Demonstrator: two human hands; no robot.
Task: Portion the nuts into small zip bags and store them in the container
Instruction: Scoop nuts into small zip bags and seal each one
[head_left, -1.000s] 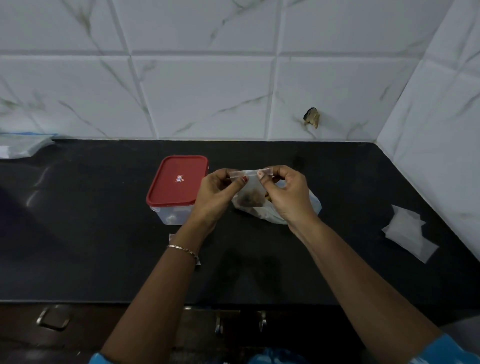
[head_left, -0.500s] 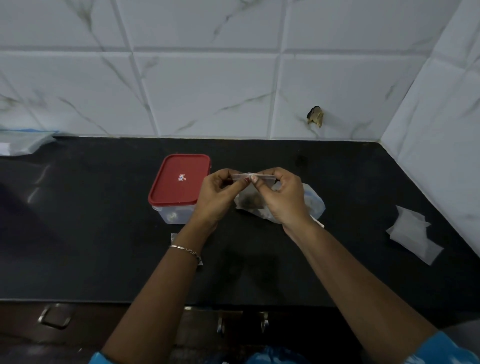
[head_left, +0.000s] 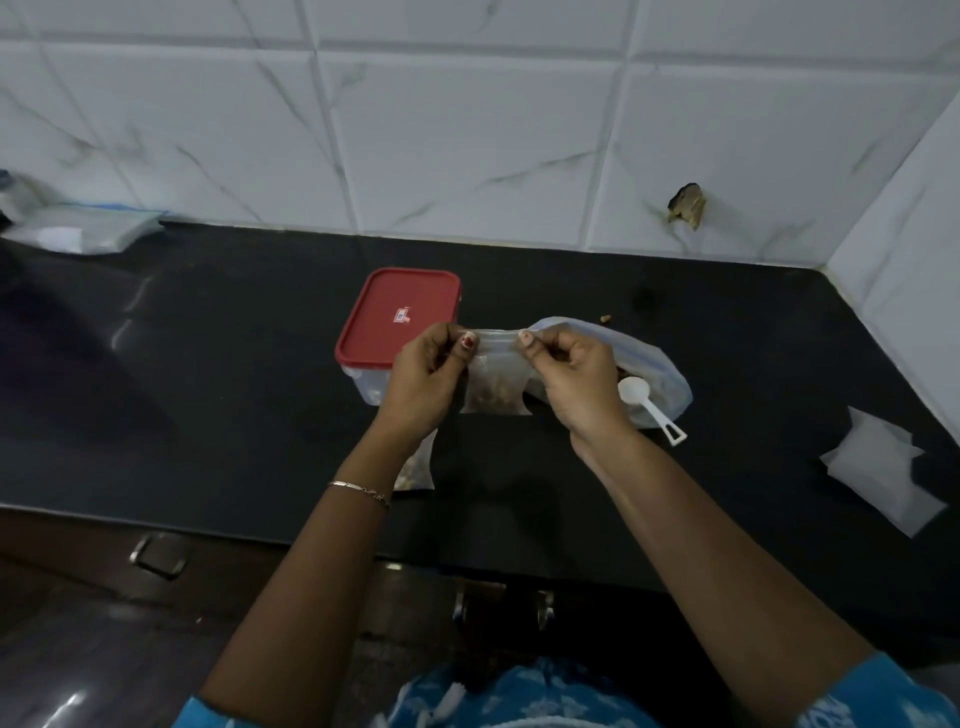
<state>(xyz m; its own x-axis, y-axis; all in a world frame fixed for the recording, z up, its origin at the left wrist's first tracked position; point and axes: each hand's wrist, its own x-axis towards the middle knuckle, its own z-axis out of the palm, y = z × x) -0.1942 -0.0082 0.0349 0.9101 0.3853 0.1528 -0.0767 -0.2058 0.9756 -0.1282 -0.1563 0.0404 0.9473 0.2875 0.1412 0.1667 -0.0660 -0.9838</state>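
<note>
Both hands — left (head_left: 423, 376), right (head_left: 574, 384) — pinch the top strip of a small bag (head_left: 493, 384) of nuts above the counter (head_left: 234, 415), beside the lidded container (head_left: 397, 317) — an uneven press could leave the seal gapped, spilling nuts.

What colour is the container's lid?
Red, with a small white label; the lid shows best in the head view.

Blue patterned sleeves (head_left: 883, 691), wrist bracelet (head_left: 358, 488)
</note>
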